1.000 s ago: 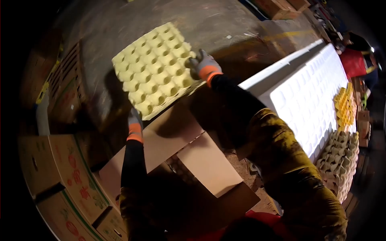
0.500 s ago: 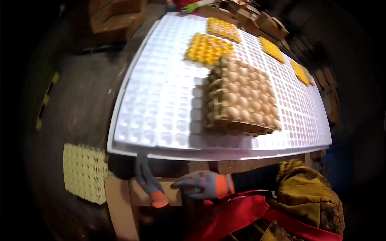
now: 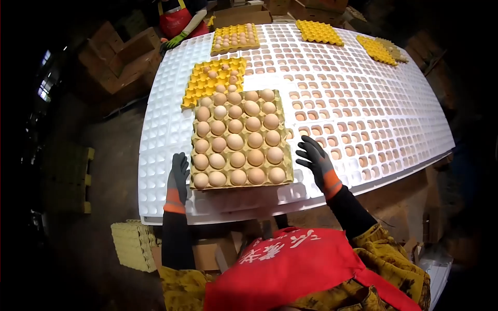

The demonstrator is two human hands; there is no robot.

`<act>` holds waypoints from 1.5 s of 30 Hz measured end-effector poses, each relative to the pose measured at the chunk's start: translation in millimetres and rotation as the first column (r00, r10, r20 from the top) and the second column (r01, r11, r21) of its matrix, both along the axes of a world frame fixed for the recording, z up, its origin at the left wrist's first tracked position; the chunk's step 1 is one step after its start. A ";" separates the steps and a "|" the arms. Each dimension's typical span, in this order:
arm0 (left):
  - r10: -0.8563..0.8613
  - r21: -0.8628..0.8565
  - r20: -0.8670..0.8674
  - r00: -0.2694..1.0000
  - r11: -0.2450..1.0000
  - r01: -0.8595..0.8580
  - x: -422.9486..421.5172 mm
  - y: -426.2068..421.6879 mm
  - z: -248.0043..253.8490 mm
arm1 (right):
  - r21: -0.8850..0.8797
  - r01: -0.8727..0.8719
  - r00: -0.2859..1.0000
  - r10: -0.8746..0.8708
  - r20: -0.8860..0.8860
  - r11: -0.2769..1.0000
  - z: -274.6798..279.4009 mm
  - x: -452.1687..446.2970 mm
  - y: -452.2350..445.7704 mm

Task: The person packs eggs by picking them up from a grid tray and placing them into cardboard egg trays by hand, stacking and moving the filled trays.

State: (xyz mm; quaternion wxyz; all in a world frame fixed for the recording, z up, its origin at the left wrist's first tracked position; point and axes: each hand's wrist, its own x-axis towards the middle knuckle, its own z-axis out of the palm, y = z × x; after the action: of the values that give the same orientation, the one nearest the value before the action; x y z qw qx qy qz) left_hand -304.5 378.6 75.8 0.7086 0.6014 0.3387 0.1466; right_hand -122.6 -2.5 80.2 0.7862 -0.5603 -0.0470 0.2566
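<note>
A stack of pulp egg trays (image 3: 282, 155), its top one full of brown eggs (image 3: 235, 141), stands near the front of the white dimpled table (image 3: 155, 186). My left hand (image 3: 179, 173), in a grey glove with an orange cuff, is upright just off the left side of the stack, fingers extended. On the other side my right hand (image 3: 316, 161), gloved alike, has its fingers spread, with a gap between it and the trays. Both hands hold nothing. Behind the stack lies a yellow plastic tray (image 3: 199, 85) with a few eggs in it.
Another yellow tray with eggs (image 3: 235, 41) lies farther back; more yellow trays (image 3: 319, 32) (image 3: 376, 50) are at the far right. Eggs sit in the table's right-hand pockets. A person in a red apron (image 3: 175, 23) stands behind. Empty pulp trays (image 3: 135, 243) are stacked at lower left.
Both hands have risen from the cardboard box below the table's front edge to either side of the egg tray stack. The view has shifted, and the stack appears closer.
</note>
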 end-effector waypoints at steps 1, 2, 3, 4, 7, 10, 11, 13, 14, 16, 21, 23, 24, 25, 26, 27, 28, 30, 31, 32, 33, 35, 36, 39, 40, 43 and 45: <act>-0.014 0.028 -0.027 1.000 0.999 0.014 8.2 10.3 -10.7 | -0.019 0.000 1.000 0.000 0.002 1.000 -7.3 10.8 8.9; -0.071 -0.062 -0.008 0.997 0.996 0.071 11.3 16.1 -22.8 | -0.072 -0.012 1.000 0.011 -0.024 0.997 -12.5 20.9 15.8; -0.128 -0.149 0.020 0.992 0.980 0.129 16.3 22.2 -31.6 | -0.070 0.004 0.997 -0.009 -0.073 0.998 -22.7 31.4 25.4; -0.182 -0.237 0.056 0.982 0.953 0.190 24.0 18.8 -20.2 | -0.072 0.022 0.992 -0.030 -0.119 0.997 -38.5 40.7 34.8; -0.317 -0.582 0.194 0.928 0.724 0.369 42.2 20.6 -28.7 | -0.097 -0.074 0.997 0.076 0.022 0.993 -91.1 57.1 58.6; -0.300 -0.494 0.112 0.947 0.811 0.315 55.8 7.1 -33.4 | 0.034 -0.037 0.999 0.036 0.039 0.999 -96.7 57.2 80.3; -0.288 -0.464 0.100 0.952 0.833 0.300 56.8 3.7 -35.6 | 0.211 -0.073 0.980 0.109 -0.167 0.975 -122.5 61.1 77.0; -0.252 -0.408 0.078 0.965 0.875 0.261 59.5 -3.4 -37.1 | 0.419 -0.053 0.896 0.229 -0.381 0.907 -95.2 51.4 80.2; -0.239 -0.387 0.078 0.968 0.887 0.250 61.4 -6.2 -36.8 | 0.456 -0.030 0.884 0.237 -0.403 0.890 -75.3 47.4 83.1; -0.222 -0.336 0.082 0.972 0.912 0.236 68.8 -10.9 -37.2 | 0.447 -0.008 0.841 0.248 -0.481 0.895 -75.2 42.2 82.1; -0.198 -0.225 0.117 0.973 0.949 0.220 65.6 -6.4 -36.5 | 0.339 0.001 0.865 0.169 -0.472 0.941 -45.2 17.5 65.6; -0.202 -0.171 0.115 0.973 0.960 0.220 56.6 1.7 -33.1 | 0.295 0.002 0.894 0.131 -0.429 0.955 -23.6 8.1 66.9; -0.201 -0.136 0.115 0.973 0.967 0.216 49.4 8.7 -29.3 | 0.284 -0.006 0.906 0.125 -0.404 0.959 -12.2 5.0 72.6; -0.195 -0.092 0.112 0.974 0.974 0.205 38.3 18.2 -23.7 | 0.283 -0.022 0.918 0.131 -0.375 0.959 -2.1 1.5 81.3; -0.172 -0.032 0.100 0.980 0.984 0.176 23.8 31.3 -18.0 | 0.281 -0.043 0.927 0.144 -0.346 0.959 7.4 -2.5 92.4; -0.123 0.056 0.078 0.989 0.991 0.119 3.2 49.2 -14.2 | 0.286 -0.075 0.936 0.166 -0.310 0.955 15.7 -7.9 108.5; -0.070 0.136 0.055 0.996 0.989 0.063 -14.9 67.9 -12.6 | 0.296 -0.107 0.941 0.193 -0.278 0.949 22.9 -13.1 125.6; 0.096 0.361 -0.017 0.995 0.929 -0.083 -58.2 114.4 -14.2 | 0.323 -0.181 0.942 0.258 -0.214 0.929 29.2 -25.0 169.6; 0.194 0.486 -0.061 0.979 0.863 -0.141 -80.5 143.1 -20.0 | 0.340 -0.210 0.940 0.285 -0.188 0.917 27.3 -33.0 195.4; 0.277 0.589 -0.092 0.957 0.790 -0.172 -99.7 171.4 -28.2 | 0.352 -0.221 0.942 0.293 -0.165 0.909 20.9 -42.6 224.7; 0.340 0.659 -0.124 0.932 0.730 -0.179 -116.9 199.6 -37.6 | 0.343 -0.203 0.954 0.265 -0.143 0.917 8.3 -52.9 252.7; 0.418 0.730 -0.227 0.880 0.671 -0.130 -142.3 253.8 -63.8 | 0.233 -0.086 0.986 0.116 -0.117 0.969 -34.8 -67.9 295.9; 0.436 0.731 -0.298 0.849 0.676 -0.090 -154.0 277.9 -77.0 | 0.155 -0.021 0.994 0.038 -0.101 0.988 -59.3 -73.6 313.6; 0.374 0.620 -0.411 0.832 0.783 -0.046 -160.4 310.9 -98.9 | 0.020 -0.006 0.946 0.012 -0.325 1.000 -79.0 -83.3 345.0; 0.355 0.597 -0.413 0.839 0.801 -0.045 -162.2 314.9 -102.5 | 0.021 0.006 0.955 0.001 -0.296 1.000 -85.7 -80.1 348.0; 0.337 0.558 -0.425 0.840 0.828 -0.051 -172.5 325.6 -106.1 | 0.046 -0.051 0.976 0.059 -0.207 0.998 -109.6 -78.4 352.6; 0.320 0.525 -0.428 0.845 0.849 -0.055 -174.8 324.9 -101.5 | -0.019 -0.068 0.994 0.066 -0.089 0.997 -118.8 -77.5 340.9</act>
State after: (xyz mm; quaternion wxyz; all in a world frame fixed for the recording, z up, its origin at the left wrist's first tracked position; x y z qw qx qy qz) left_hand -479.3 703.5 -25.7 0.3998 0.7416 0.5207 0.1380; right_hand -200.1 338.4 -38.6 0.7723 -0.5550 -0.0284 0.3078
